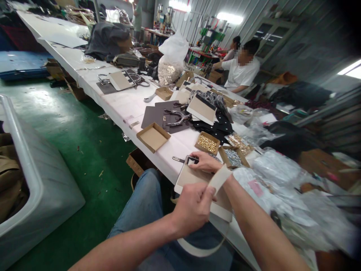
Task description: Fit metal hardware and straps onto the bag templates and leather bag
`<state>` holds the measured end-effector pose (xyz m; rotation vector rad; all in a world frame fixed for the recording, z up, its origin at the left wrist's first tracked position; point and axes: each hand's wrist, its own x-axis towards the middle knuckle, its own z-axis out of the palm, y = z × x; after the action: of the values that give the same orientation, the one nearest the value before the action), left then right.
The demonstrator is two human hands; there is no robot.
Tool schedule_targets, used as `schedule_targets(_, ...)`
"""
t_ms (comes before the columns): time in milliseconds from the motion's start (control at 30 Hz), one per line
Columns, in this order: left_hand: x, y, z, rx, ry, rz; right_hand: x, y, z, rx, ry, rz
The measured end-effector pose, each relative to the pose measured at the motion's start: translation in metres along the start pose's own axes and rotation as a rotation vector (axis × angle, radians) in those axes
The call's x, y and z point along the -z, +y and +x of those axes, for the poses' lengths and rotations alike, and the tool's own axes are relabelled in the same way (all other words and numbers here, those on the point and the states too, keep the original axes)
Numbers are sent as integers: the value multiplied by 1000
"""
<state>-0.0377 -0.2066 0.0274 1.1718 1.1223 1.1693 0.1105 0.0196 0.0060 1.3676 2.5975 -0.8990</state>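
A flat beige panel (187, 180) with a dark end lies at the table's front edge, partly over my lap. My left hand (194, 207) pinches a cream strap (221, 178) above the panel. The strap's upper end rises past my right wrist, and a loop hangs below over my jeans. My right hand (207, 162) is closed at the dark end of the panel, thumb and fingers gripping there. A small dark strap tab (178, 159) sticks out beside that end. What lies under my right palm is hidden.
Boxes of gold rivets (208, 143) and silver rivets (232, 157) stand just beyond my hands, near a shallow cardboard tray (153, 137). Dark panels with handles (175, 117) lie farther back. Plastic bags (273, 177) crowd the right. A co-worker (242, 69) sits across the table.
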Motion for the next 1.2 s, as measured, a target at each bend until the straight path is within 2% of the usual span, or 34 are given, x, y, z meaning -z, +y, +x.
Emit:
schedule_targets(100,-10,3,-16,78,-25,-101,5,5,-6,28,-10,83)
schedule_targets(233,-18,-28,-36,177,-60,-184,8,16,-4,16,-31,173)
schedule_targets(367,-24,-57,-58,244,-130,-187,0,24,1,48,12,168)
schedule_targets(567,-21,-73,-67,291,-137,-168,-7,24,2,70,106,187)
schedule_targets(633,-19,-74,-65,287,-116,-161,0,18,-1,83,214,184)
schedule_targets(700,-17,-72,-62,276,-76,-133,10,11,-12,98,405,207)
schedule_targets(767,-14,-70,-58,247,-37,-83,19,5,-36,75,571,302)
schedule_targets(833,-10,-67,-53,197,-8,-33,20,2,-72,13,602,500)
schedule_targets(900,-6,-66,-47,148,19,-8,8,-1,-115,-1,539,777)
schedule_targets(933,-6,-65,-44,133,29,-12,-3,-3,-135,41,493,894)
schedule_targets(1000,-8,-65,-39,120,30,-38,-33,-10,-170,100,451,1017)
schedule_targets(1033,-11,-64,-37,118,18,-54,-49,-15,-183,72,440,1034)
schedule_targets(1067,-15,-64,-35,117,-1,-72,-65,-20,-192,11,457,1045)
schedule_targets(1133,-25,-63,-33,115,-36,-93,-92,-31,-203,-133,578,1067)
schedule_targets(1200,-33,-63,-31,93,-64,-67,-108,-37,-207,-222,706,1062)
